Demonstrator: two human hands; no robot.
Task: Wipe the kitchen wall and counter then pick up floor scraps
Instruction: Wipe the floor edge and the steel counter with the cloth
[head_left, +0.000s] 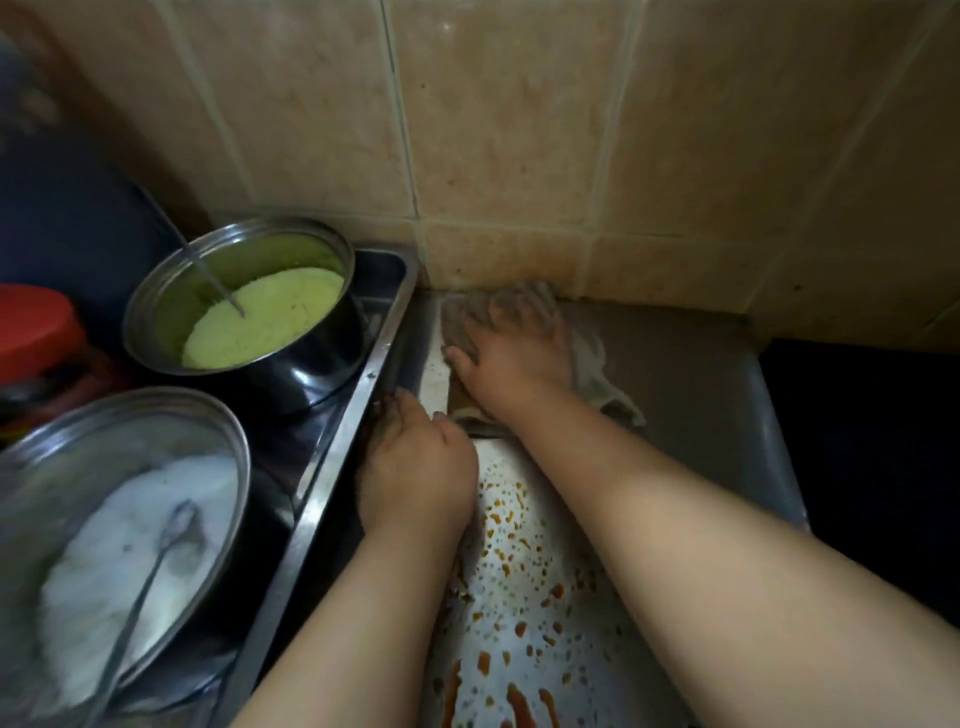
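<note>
My right hand (511, 345) lies flat with spread fingers on a grey cloth (589, 364), pressing it onto the steel counter (675, 415) at the foot of the beige tiled wall (519, 156). My left hand (415, 467) rests on the counter's left edge beside the stove's metal rim, fingers bent downward, holding nothing that I can see. Orange-brown sauce spots (514, 587) cover the counter between my forearms, down to the near edge.
On the stove at left stands a steel pot (244, 317) of yellow-green batter with a ladle. Nearer is a steel bowl (119, 525) of white batter with a spoon. A red lid (36, 325) shows at far left. Right of the counter the space is dark.
</note>
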